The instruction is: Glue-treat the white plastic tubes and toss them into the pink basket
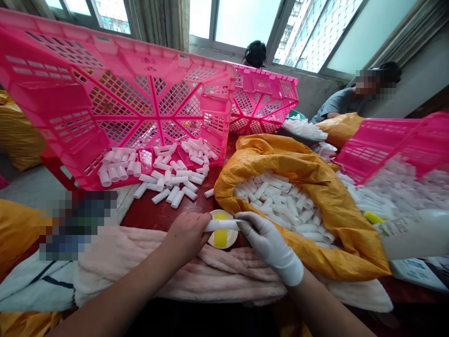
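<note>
My bare left hand (187, 234) is closed around the left end of a short white plastic tube (222, 224), which lies level between my hands. My right hand (268, 243), in a white glove, pinches at the tube's right end; a thin pale tip shows by its fingers, too small to name. Under the tube sits a small round white dish (231, 239) with a yellow piece (220, 239) in it. To the right, an orange woven sack (336, 201) gapes open, full of similar white tubes (280, 201). More loose tubes (171, 180) lie to the left.
A pink plastic basket (147, 70) lies tipped on its side, mouth toward me, tubes spilling onto the red table (150, 213). A pink cloth (140, 252) covers the near edge. At right lie a white bottle (417, 234) and another pink basket (379, 145). Two people sit beyond.
</note>
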Available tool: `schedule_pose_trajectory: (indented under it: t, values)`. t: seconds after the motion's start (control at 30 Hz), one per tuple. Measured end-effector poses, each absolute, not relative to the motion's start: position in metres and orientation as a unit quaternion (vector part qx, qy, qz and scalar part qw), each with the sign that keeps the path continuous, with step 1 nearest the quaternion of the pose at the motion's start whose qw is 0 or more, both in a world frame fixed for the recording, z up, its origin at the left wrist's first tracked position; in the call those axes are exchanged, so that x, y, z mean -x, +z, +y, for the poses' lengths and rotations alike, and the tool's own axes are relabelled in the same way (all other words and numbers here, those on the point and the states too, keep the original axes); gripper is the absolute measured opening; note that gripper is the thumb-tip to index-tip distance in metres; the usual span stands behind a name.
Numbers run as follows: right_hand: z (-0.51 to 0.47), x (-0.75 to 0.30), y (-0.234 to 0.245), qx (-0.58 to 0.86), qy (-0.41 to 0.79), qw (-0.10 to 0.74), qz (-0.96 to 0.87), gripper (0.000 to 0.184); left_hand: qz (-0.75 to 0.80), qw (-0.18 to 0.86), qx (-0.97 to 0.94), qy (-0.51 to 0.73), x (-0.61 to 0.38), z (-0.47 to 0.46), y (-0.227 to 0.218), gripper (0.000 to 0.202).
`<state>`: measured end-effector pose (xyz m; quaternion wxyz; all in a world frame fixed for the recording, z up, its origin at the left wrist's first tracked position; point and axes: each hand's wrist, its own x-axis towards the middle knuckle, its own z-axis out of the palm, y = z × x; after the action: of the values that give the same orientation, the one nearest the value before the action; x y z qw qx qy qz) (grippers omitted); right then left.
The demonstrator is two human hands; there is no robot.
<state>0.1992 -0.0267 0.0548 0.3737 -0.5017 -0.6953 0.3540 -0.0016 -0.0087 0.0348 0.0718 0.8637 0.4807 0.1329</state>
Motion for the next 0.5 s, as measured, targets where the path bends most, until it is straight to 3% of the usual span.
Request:
schedule_pose_trajectory:
  t: [0.1, 0.3, 0.4, 0.5]
  values:
    - [-0.024, -0.201, 0.055, 0.521, 0.378, 0.345, -0.683, 0.022, 0.472, 0.059, -0.872, 0.116, -0.003, -0.01, 0.035, 0.013]
    - [-0.031, -0.191, 0.048, 0.553, 0.307, 0.345, -0.693, 0.031, 0.448, 0.064, -0.89, 0.055, -0.017, -0.015, 0.04, 0.02]
    - [-0.04, -0.189, 0.047, 0.511, 0.249, 0.349, -0.745, 0.03, 0.44, 0.169, -0.881, 0.039, -0.021, -0.018, 0.047, 0.032]
    - [-0.048, -0.188, 0.053, 0.448, 0.168, 0.36, -0.801, 0.029, 0.376, 0.36, -0.853, 0.013, -0.021, -0.02, 0.055, 0.03]
